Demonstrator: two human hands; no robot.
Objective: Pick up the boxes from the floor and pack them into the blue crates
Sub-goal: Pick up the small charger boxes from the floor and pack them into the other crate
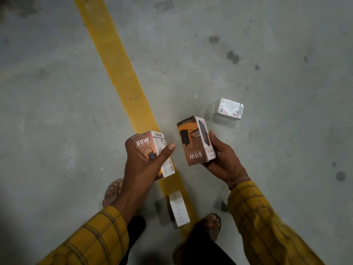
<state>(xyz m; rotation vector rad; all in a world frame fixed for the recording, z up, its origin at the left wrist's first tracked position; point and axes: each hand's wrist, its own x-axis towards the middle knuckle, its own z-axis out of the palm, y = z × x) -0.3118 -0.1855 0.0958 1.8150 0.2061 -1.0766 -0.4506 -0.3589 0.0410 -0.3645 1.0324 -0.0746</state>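
**Both hands full, two boxes left on the floor**

While each hand carries one brown box marked 65W, held above grey concrete floor [57,92] crossed by a yellow line [118,64]. Left hand [142,163] wrapped round left box [150,148], thumb across the printed front and fingers curled behind; box upright, long axis tipped slightly toward the body. Right hand [223,159] cradling right box [194,140] from below and the side, thumb up along the right face, print upside down, long axis leaning away to the upper left.

Still lying on the floor: a white box [229,109] ahead and to the right, well apart from both hands but clearly nearer the right one, long axis roughly crosswise to the view. Another white box [178,209] down between the sandalled feet, on the yellow line, long axis running toward the body, partly blurred. Possibly a further box edge hidden behind the right sleeve; cannot tell.

No blue crates anywhere in view, so packing not yet begun for these two. Likely next: either carrying the pair off to a crate, or stacking one to free the right hand for the white box ahead.
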